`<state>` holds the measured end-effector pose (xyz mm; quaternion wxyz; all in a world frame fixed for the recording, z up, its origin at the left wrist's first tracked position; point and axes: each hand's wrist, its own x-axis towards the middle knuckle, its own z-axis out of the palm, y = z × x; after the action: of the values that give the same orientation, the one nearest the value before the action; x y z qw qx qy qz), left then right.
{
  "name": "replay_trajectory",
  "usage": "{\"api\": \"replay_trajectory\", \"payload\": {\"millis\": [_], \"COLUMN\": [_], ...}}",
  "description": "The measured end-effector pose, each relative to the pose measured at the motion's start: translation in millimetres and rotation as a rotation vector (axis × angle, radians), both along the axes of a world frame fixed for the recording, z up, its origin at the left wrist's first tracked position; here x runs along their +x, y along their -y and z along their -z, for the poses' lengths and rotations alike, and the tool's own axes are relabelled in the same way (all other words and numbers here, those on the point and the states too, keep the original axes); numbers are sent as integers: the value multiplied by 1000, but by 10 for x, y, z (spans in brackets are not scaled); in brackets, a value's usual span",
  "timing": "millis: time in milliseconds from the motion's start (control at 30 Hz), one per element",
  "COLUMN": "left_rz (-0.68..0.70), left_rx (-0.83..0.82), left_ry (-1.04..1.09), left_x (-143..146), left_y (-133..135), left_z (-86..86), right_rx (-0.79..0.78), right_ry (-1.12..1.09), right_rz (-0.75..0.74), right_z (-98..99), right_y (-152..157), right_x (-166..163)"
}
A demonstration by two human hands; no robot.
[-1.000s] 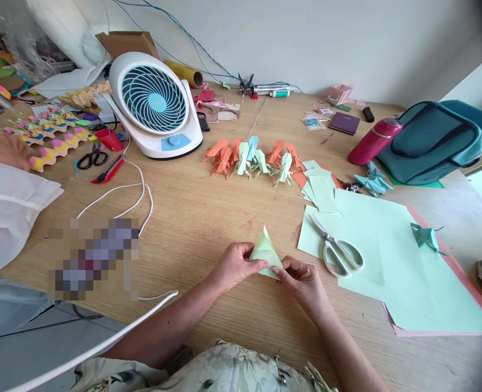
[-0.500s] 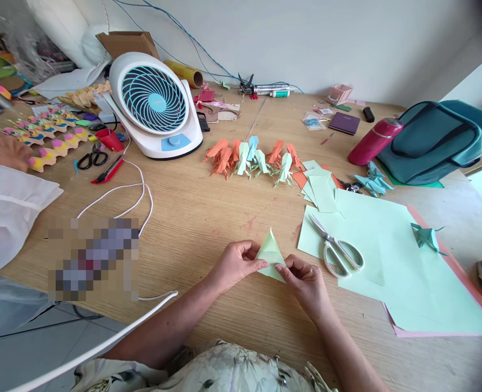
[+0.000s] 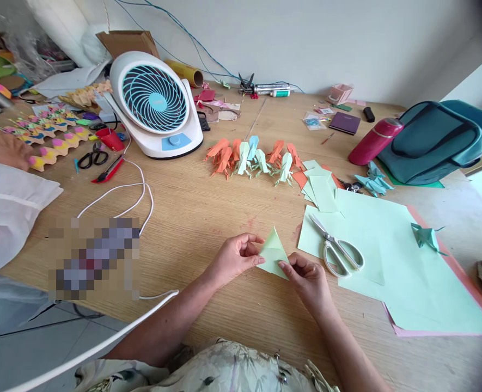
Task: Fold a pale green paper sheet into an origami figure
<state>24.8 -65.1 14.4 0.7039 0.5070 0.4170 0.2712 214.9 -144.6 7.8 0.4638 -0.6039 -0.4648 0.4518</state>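
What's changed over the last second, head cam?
The folded green paper shifted a little to the right, and the right hand pinching it moved right too. The left hand has its thumb nearer the paper's left edge, where before it overlapped the sheet more. Nothing visibly dropped or picked up. Scissors, fan and bottle unchanged.

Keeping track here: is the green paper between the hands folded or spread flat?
Folded: the green paper tapers to a point, with two shades meeting across it.

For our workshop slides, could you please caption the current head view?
Left hand and right hand hold folded pale-green paper beside white-handled scissors.
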Motion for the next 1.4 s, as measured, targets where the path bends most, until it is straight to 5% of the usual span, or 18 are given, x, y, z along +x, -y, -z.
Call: {"api": "replay_trajectory", "payload": {"millis": [400,800,1400], "left_rz": [195,183,134], "left_rx": [143,30,108], "left_ry": [-98,-111,-122], "left_x": [-8,-51,-75], "left_y": [21,-9,-25], "left_z": [-30,-10,-59], "right_rx": [13,53,141], "right_ry": [-29,-17,49], "right_rz": [-22,-48,-73], "right_z": [25,70,85], "right_y": [1,21,26], "right_x": [30,54,81]}}
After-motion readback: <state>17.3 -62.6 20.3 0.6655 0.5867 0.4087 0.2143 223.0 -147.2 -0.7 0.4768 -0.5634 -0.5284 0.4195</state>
